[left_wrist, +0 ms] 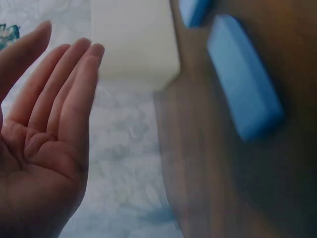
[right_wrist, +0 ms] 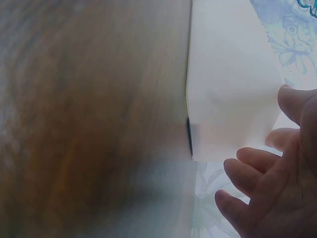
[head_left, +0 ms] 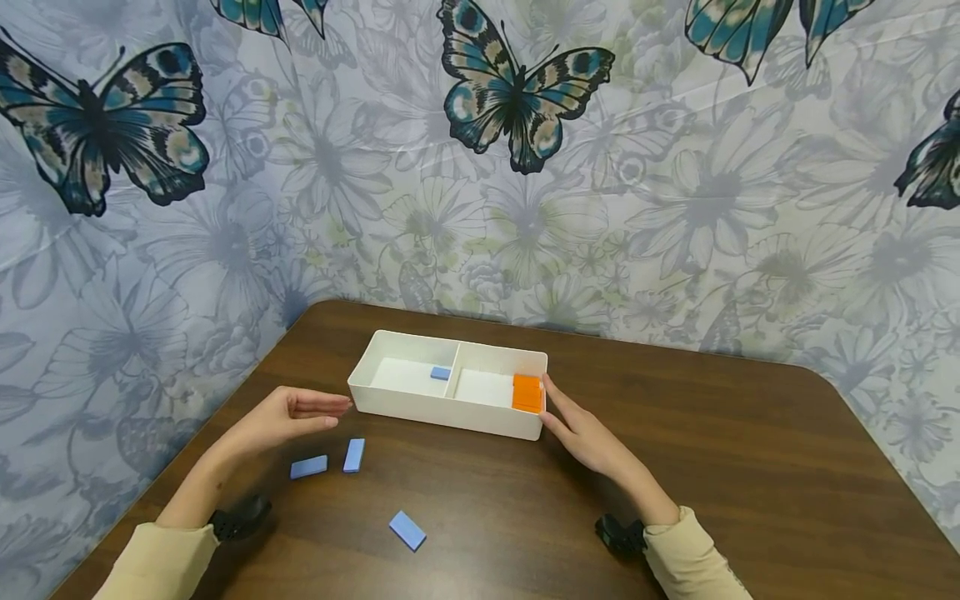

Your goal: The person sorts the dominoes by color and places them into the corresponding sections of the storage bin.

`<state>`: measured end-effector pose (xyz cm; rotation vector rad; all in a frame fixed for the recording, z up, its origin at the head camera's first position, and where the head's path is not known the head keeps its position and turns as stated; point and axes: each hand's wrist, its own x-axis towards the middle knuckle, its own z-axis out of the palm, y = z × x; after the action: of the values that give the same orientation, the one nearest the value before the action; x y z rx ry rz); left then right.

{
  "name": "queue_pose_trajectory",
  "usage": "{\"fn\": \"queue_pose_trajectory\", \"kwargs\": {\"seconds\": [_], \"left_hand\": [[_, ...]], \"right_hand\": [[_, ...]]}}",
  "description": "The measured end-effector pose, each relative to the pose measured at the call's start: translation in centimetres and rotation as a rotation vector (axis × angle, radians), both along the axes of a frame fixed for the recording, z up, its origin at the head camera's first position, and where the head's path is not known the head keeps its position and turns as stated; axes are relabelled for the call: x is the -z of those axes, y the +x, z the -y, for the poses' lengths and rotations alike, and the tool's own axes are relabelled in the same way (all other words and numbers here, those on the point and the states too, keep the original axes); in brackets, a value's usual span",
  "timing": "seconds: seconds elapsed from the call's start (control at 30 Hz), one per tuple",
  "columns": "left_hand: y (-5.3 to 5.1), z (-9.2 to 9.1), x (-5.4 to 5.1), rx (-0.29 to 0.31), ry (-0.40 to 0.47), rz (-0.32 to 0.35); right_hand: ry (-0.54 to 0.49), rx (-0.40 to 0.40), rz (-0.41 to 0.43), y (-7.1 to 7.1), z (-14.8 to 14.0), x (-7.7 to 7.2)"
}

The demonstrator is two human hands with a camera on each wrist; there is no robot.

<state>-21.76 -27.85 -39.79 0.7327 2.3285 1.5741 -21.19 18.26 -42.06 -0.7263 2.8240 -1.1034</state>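
Observation:
A white two-compartment box [head_left: 450,412] stands on the table. One blue block [head_left: 440,373] lies in its left compartment, by the divider. Orange blocks [head_left: 527,393] sit together against the right end of the other compartment; their number is hard to tell. My left hand [head_left: 288,417] hovers by the box's left end, fingers extended and holding nothing. Below it lie two blue blocks, one flat rectangular block [head_left: 309,467] and one more upright in the view [head_left: 354,455]. My right hand [head_left: 588,429] is at the box's right end, fingers lightly spread, fingertips at the wall.
Nearer the front of the brown wooden table [head_left: 712,467] lies another blue block [head_left: 407,531]. Behind the table hangs a cloth [head_left: 480,250] printed with flowers and butterflies. Dark wrist devices sit at both cuffs.

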Motion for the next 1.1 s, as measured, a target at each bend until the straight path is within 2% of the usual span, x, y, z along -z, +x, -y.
{"fn": "queue_pose_trajectory", "kwargs": {"seconds": [0.2, 0.43, 0.53, 0.83, 0.97, 1.1], "left_hand": [[1.1, 2.2, 1.5, 0.084, 0.024, 0.01], [1.1, 3.9, 3.3, 0.285, 0.025, 0.058], [1.1, 4.4, 3.7, 0.33, 0.029, 0.077], [1.2, 4.9, 3.9, 0.359, 0.095, 0.117], [1.3, 5.0, 4.0, 0.315, 0.07, 0.088], [1.5, 4.8, 4.1, 0.262, 0.008, 0.038]], "right_hand": [[-0.001, 0.002, 0.001, -0.1, -0.1, 0.1], [-0.005, 0.001, -0.003, 0.0, -0.1, 0.0], [-0.008, -0.004, 0.0, 0.1, 0.0, 0.0], [-0.006, 0.001, 0.007, 0.1, 0.0, 0.1], [-0.004, -0.003, 0.001, 0.0, 0.0, 0.1], [-0.002, -0.005, 0.002, 0.0, -0.2, 0.1]]}}
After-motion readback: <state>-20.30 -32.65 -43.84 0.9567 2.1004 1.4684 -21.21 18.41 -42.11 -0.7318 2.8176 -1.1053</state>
